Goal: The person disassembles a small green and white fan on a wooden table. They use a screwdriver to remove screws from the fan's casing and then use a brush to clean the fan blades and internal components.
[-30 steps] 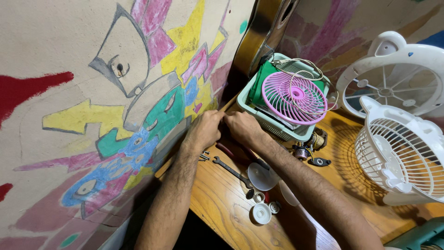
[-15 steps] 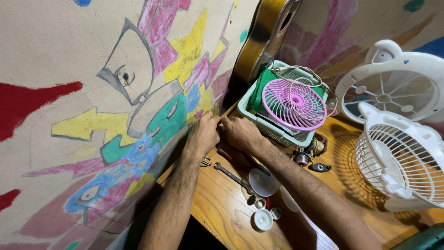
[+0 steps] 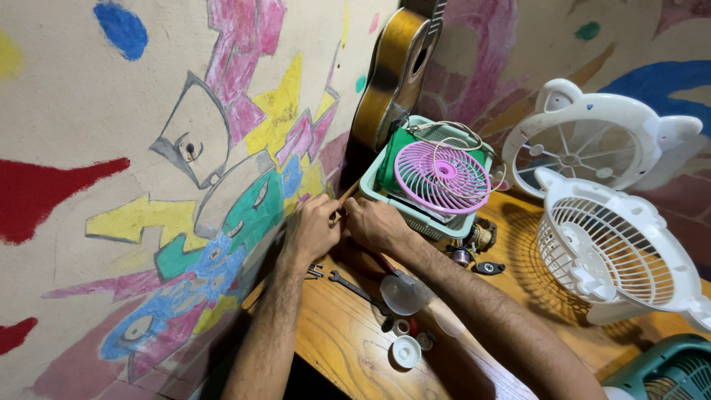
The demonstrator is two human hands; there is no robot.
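We are looking down at our 2 hands, which are meeting at the back edge of the wooden counter (image 3: pixel 348 348), close to the painted wall (image 3: pixel 148 148). Our left hand (image 3: pixel 311 231) is curling with the fingers pressed together, and our right hand (image 3: pixel 374 222) is closing beside it, so that the 2 are touching; both are pinching a thin wooden stick (image 3: pixel 346 194), which is pointing up and away between them toward the guitar (image 3: pixel 396 74) that is leaning on the wall. We cannot tell how the lower end of the stick is sitting, because the fingers are hiding it. Just beside the right hand a pale green fan body (image 3: pixel 389 194) is lying on the counter, with a green part (image 3: pixel 391 159) and a round pink grille (image 3: pixel 443 178) on top of it, and a white cable (image 3: pixel 459 133) is looping over it. Near our forearms a small wrench (image 3: pixel 355 287) is lying flat, and next to it a clear round cap (image 3: pixel 402 295) and some small white round caps (image 3: pixel 406 351) are resting. To the right, well apart from the hands, 2 white fan guards are standing: a front grille (image 3: pixel 615 252) and a rear frame (image 3: pixel 600 148). A small motor (image 3: pixel 478 238) is sitting between the green fan body and the white grille.
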